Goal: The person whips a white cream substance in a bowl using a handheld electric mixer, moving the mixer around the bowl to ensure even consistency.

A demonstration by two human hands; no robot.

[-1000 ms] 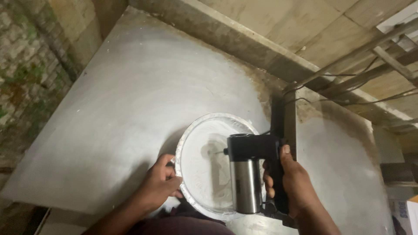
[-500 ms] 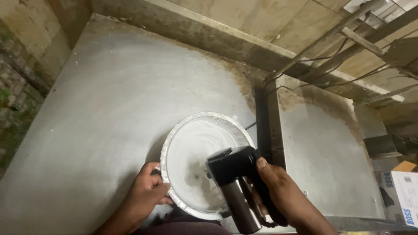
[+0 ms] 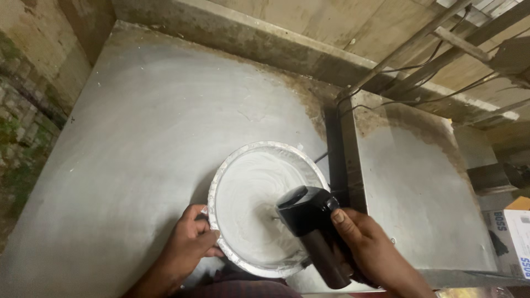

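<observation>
A round metal bowl [image 3: 221,177] filled with white whipped mixture [image 3: 256,193] stands on the steel counter [image 3: 138,132]. My left hand [image 3: 190,240] grips the bowl's rim at its near left side. My right hand [image 3: 370,251] holds a black electric hand mixer [image 3: 309,223] tilted over the bowl's right side, its beaters down in the white mixture and mostly hidden. A dark cord [image 3: 321,157] runs from the mixer toward the gap behind the bowl.
A second steel counter section [image 3: 414,182] lies to the right past a dark gap [image 3: 334,149]. Wooden boards and cables [image 3: 408,66] run along the back wall. A cardboard box [image 3: 510,234] sits at the far right. A mossy brick wall [image 3: 22,121] borders the left.
The view shifted and the bowl now appears more central. The mixer has tilted further over, its head swinging left across the bowl. My left hand keeps its grip on the rim.
</observation>
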